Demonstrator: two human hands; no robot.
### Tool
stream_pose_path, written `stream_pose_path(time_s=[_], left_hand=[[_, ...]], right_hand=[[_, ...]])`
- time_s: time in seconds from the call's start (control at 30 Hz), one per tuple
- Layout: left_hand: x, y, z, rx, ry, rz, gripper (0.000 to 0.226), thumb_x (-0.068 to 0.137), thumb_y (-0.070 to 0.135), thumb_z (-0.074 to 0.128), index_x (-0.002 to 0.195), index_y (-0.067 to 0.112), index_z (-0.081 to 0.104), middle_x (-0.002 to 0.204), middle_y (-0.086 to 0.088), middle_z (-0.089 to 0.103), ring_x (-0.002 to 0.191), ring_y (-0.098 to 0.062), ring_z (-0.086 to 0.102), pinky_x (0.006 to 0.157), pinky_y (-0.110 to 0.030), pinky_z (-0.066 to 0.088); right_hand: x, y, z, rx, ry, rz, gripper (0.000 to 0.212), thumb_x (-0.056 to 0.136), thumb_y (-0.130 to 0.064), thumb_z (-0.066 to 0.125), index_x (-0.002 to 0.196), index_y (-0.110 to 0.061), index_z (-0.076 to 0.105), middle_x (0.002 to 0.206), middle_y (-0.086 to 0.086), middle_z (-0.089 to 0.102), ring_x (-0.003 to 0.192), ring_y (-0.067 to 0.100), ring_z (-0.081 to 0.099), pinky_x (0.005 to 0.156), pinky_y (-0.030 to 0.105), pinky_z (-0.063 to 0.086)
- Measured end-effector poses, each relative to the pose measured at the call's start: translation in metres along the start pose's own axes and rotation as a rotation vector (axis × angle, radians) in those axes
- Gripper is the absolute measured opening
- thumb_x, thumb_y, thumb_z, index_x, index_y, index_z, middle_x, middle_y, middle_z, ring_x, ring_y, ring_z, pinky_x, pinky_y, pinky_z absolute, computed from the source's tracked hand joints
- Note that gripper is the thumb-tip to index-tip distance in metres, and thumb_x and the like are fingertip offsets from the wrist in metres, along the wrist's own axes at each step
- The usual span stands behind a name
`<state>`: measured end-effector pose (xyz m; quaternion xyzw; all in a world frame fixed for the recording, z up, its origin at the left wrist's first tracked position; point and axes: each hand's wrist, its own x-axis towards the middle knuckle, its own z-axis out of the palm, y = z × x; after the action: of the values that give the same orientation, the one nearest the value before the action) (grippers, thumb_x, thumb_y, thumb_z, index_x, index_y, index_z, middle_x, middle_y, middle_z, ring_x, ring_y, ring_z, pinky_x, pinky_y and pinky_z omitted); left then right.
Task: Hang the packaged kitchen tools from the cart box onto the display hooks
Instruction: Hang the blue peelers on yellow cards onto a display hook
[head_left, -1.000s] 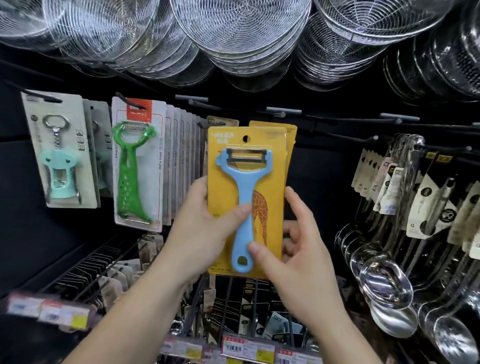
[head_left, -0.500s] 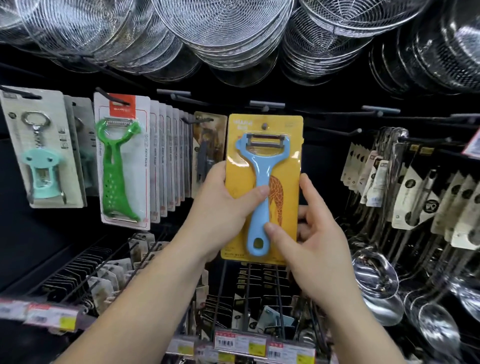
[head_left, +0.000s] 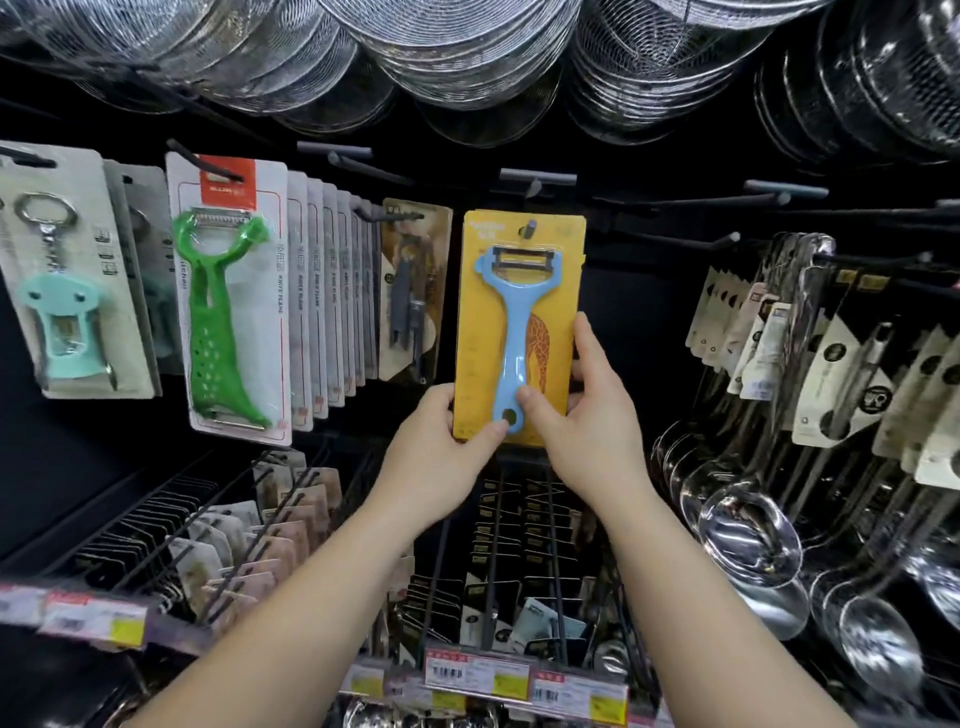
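STEP: seat yellow peeler card (head_left: 521, 332) on display hook (head_left: 530, 227) | STATE: hook tip shows through card hole | left hand (head_left: 439, 457) pinches lower corner; right hand (head_left: 587, 415) pinches lower right edge | METHOD: keep card square, slide fully back, then release.

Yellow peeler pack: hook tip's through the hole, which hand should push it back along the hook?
Right, probably. The right hand grips the yellow peeler pack higher up its edge, nearer the hook; the left hand only pinches the bottom corner.
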<state>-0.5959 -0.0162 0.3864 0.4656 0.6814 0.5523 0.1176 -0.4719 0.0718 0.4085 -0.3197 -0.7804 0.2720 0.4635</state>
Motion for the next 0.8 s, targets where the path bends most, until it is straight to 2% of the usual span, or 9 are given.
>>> stream_pose_path(time_s=[0.1, 0.23, 0.37, 0.47, 0.6, 0.63, 0.7, 0.73, 0.8], left_hand=[[0.016, -0.002, 0.006, 0.051, 0.033, -0.001, 0.028, 0.092, 0.039, 0.068, 0.113, 0.035, 0.049, 0.094, 0.013, 0.067, 0.086, -0.003, 0.065, 0.07, -0.022, 0.051], [0.032, -0.005, 0.011, 0.092, 0.045, 0.001, 0.035, 0.093, 0.041, 0.067, 0.122, 0.026, 0.053, 0.094, 0.01, 0.067, 0.086, -0.01, 0.065, 0.076, -0.034, 0.056], [0.042, -0.008, 0.014, 0.088, 0.048, -0.017, 0.036, 0.093, 0.041, 0.066, 0.123, 0.025, 0.054, 0.093, 0.011, 0.065, 0.084, -0.009, 0.063, 0.07, -0.031, 0.053], [0.047, -0.011, 0.015, 0.095, 0.044, -0.032, 0.037, 0.093, 0.044, 0.065, 0.123, 0.024, 0.053, 0.097, 0.009, 0.065, 0.087, -0.011, 0.063, 0.075, -0.034, 0.055], [0.043, -0.024, 0.013, 0.148, -0.01, -0.062, 0.043, 0.092, 0.046, 0.065, 0.126, 0.024, 0.053, 0.114, 0.004, 0.063, 0.093, -0.01, 0.059, 0.07, -0.029, 0.047], [0.04, -0.031, 0.012, 0.183, -0.039, -0.078, 0.049, 0.092, 0.046, 0.065, 0.133, 0.022, 0.05, 0.122, 0.001, 0.061, 0.099, -0.012, 0.058, 0.075, -0.03, 0.047], [0.03, -0.046, 0.013, 0.295, -0.113, -0.104, 0.066, 0.092, 0.049, 0.064, 0.146, 0.019, 0.041, 0.138, -0.005, 0.055, 0.119, -0.021, 0.056, 0.094, -0.035, 0.048], [0.024, -0.053, 0.014, 0.373, -0.154, -0.105, 0.072, 0.091, 0.051, 0.063, 0.149, 0.018, 0.038, 0.143, -0.007, 0.052, 0.128, -0.025, 0.052, 0.102, -0.04, 0.047], [0.007, -0.063, 0.018, 0.524, -0.23, -0.079, 0.074, 0.091, 0.056, 0.06, 0.151, 0.02, 0.036, 0.147, -0.008, 0.049, 0.135, -0.029, 0.046, 0.109, -0.045, 0.042]], right_hand=[[0.015, 0.006, 0.008, -0.009, 0.011, 0.018, 0.088, 0.092, -0.033, 0.068, 0.157, -0.038, 0.009, 0.133, -0.005, 0.051, 0.11, 0.011, 0.059, 0.091, 0.035, 0.055], [0.031, 0.011, 0.016, -0.006, 0.017, 0.039, 0.087, 0.093, -0.031, 0.067, 0.158, -0.035, 0.009, 0.138, -0.003, 0.049, 0.116, 0.011, 0.056, 0.093, 0.033, 0.055], [0.038, 0.015, 0.021, 0.006, 0.021, 0.055, 0.086, 0.094, -0.029, 0.065, 0.158, -0.035, 0.009, 0.139, -0.003, 0.048, 0.116, 0.009, 0.054, 0.092, 0.031, 0.054], [0.04, 0.017, 0.024, 0.008, 0.03, 0.067, 0.085, 0.095, -0.03, 0.065, 0.158, -0.036, 0.009, 0.14, -0.003, 0.047, 0.117, 0.009, 0.054, 0.09, 0.027, 0.053], [0.033, 0.027, 0.027, -0.032, 0.018, 0.108, 0.084, 0.094, -0.035, 0.065, 0.157, -0.036, 0.011, 0.137, 0.0, 0.049, 0.111, 0.014, 0.06, 0.092, 0.034, 0.055], [0.026, 0.031, 0.028, -0.067, 0.001, 0.124, 0.083, 0.094, -0.037, 0.065, 0.157, -0.035, 0.012, 0.138, 0.001, 0.048, 0.112, 0.015, 0.059, 0.092, 0.031, 0.052], [0.006, 0.039, 0.028, -0.149, -0.041, 0.155, 0.08, 0.095, -0.038, 0.063, 0.158, -0.033, 0.013, 0.143, 0.004, 0.043, 0.123, 0.016, 0.052, 0.092, 0.026, 0.044], [-0.006, 0.043, 0.028, -0.189, -0.061, 0.169, 0.079, 0.095, -0.038, 0.062, 0.158, -0.031, 0.014, 0.146, 0.006, 0.041, 0.13, 0.018, 0.047, 0.095, 0.025, 0.041], [-0.029, 0.051, 0.024, -0.267, -0.083, 0.201, 0.077, 0.096, -0.038, 0.061, 0.158, -0.03, 0.016, 0.148, 0.008, 0.039, 0.136, 0.02, 0.042, 0.103, 0.029, 0.039]])
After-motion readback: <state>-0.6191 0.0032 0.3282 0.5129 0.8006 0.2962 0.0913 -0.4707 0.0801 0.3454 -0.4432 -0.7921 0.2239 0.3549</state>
